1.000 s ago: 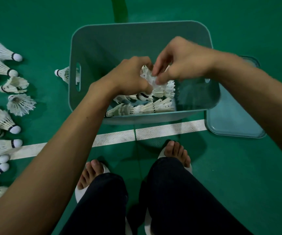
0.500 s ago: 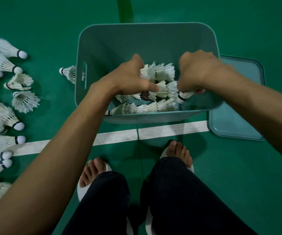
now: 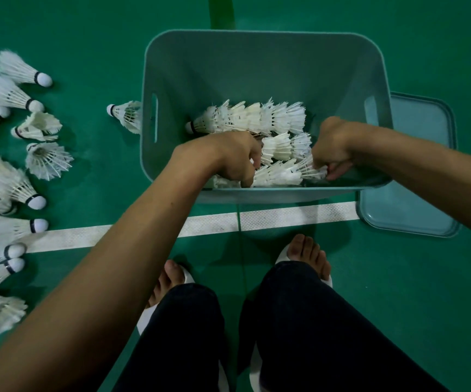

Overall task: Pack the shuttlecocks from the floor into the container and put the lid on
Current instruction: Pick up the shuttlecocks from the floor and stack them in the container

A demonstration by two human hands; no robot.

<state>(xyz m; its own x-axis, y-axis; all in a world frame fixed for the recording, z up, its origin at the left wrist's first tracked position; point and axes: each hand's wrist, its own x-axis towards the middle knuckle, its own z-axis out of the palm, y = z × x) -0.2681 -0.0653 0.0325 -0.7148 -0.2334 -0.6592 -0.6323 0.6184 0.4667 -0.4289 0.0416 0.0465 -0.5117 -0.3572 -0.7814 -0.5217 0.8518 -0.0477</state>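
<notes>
- The left hand (image 3: 228,159) and right hand (image 3: 332,149) curl their fingers round the ends of the nearest shuttlecock row (image 3: 279,174), white feathers nested, in the container (image 3: 257,66).
- Behind it lie more nested rows (image 3: 257,117).
- Loose shuttlecocks (image 3: 2,89) dot the floor (image 3: 87,52) to the left.

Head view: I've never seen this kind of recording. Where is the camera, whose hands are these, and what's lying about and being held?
No machine here: a person works with bare hands, and the one camera sits on their head, looking down. On the green court floor stands a teal plastic container holding stacked rows of white feather shuttlecocks. The left hand and right hand each curl round an end of the nearest row. More loose white shuttlecocks lie on the floor at the left. The matching teal lid lies flat on the right, not yet on.
</notes>
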